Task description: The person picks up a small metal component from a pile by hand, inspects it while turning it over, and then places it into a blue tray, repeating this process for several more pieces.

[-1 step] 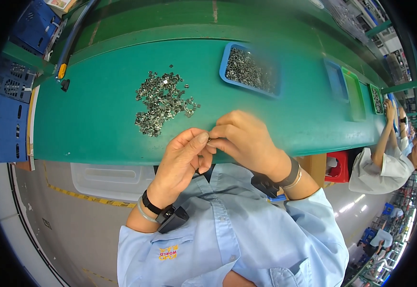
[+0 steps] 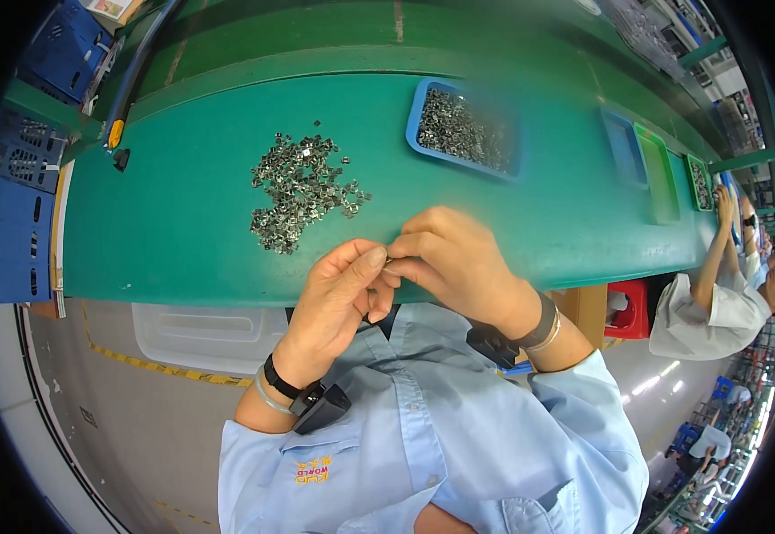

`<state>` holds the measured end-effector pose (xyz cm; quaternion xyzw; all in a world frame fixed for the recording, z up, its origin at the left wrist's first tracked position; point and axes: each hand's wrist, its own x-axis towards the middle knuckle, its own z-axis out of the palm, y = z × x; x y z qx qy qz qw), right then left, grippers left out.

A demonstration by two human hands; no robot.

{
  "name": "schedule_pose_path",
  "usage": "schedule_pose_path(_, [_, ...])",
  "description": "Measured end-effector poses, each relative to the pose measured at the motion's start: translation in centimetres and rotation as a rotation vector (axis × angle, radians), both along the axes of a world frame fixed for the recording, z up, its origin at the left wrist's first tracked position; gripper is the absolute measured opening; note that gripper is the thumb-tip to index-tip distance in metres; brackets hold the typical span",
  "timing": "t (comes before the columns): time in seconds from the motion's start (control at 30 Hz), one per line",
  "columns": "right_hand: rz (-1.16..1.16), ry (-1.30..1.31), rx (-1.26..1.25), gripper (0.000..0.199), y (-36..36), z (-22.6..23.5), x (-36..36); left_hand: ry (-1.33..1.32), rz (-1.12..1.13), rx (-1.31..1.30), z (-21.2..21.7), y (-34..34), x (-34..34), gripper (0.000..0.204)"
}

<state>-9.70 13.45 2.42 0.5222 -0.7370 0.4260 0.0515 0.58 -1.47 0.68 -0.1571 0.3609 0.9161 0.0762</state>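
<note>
My left hand (image 2: 345, 283) and my right hand (image 2: 459, 265) meet at the table's near edge, fingertips touching. Both are closed in a pinch on one tiny metal piece (image 2: 388, 260), mostly hidden by the fingers. Beyond my left hand lies a loose pile of small shiny metal pieces (image 2: 297, 191) on the green tabletop (image 2: 174, 205). Farther off to the right, a blue tray (image 2: 415, 118) holds many more small metal pieces; a blur covers its right side.
At the right stand another blue tray (image 2: 623, 147), a green tray (image 2: 659, 178) and a small green bin (image 2: 697, 182) of parts. A co-worker (image 2: 708, 307) sits beyond them. Blue crates (image 2: 14, 218) line the left end. A clear plastic box (image 2: 205, 334) is below the near edge.
</note>
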Motion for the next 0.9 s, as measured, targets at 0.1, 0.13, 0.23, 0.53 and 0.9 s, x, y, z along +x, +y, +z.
schedule_pose_path(0.1, [-0.002,-0.054,-0.017,0.021,0.5,-0.1,0.4,0.001,0.011,-0.049,0.1,0.4,0.1,0.022])
schedule_pose_path(0.13, [-0.008,-0.093,-0.019,0.020,0.7,-0.2,0.5,0.001,0.018,-0.071,0.2,0.5,0.2,0.022])
schedule_pose_path(0.23, [-0.021,-0.135,-0.024,0.018,1.0,-0.3,0.9,-0.005,0.028,-0.079,0.4,0.8,0.4,0.022])
schedule_pose_path(0.53, [-0.032,-0.116,-0.075,0.016,1.3,-0.4,1.2,0.035,0.042,-0.046,1.0,1.4,0.8,0.020])
schedule_pose_path(0.9, [-0.043,-0.215,-0.130,0.016,1.1,-0.6,2.0,0.147,0.082,0.059,-0.3,2.0,0.5,0.015])
